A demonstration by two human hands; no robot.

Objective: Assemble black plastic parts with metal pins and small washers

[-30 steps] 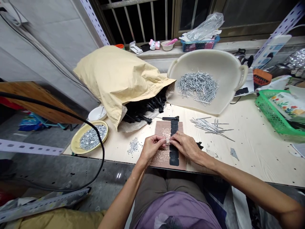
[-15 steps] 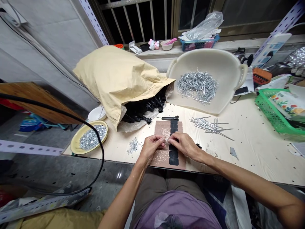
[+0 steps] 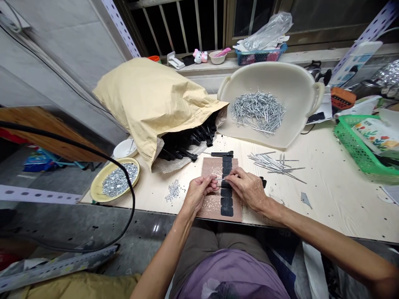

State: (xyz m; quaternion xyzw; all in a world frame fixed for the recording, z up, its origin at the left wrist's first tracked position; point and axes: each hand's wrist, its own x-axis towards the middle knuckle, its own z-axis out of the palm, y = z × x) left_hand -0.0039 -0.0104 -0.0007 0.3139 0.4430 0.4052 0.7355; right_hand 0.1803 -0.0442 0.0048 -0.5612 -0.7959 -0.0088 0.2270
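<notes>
My left hand and my right hand meet over a brown board near the table's front edge. Both pinch a thin metal pin that spans the small gap between their fingertips. Under my right hand runs a row of black plastic pieces laid down the board. A loose bunch of long metal pins lies just right of the board. A small heap of silver washers lies left of my left hand.
A tan sack spilling black plastic parts lies behind the board. A cream tray holds a pile of pins. A yellow plate of washers sits at the table's left corner, a green basket at the right. A black cable arcs at left.
My hands have drawn slightly apart, so the thin pin now shows between the fingertips. My right hand has shifted a little to the right along the row of black pieces.
</notes>
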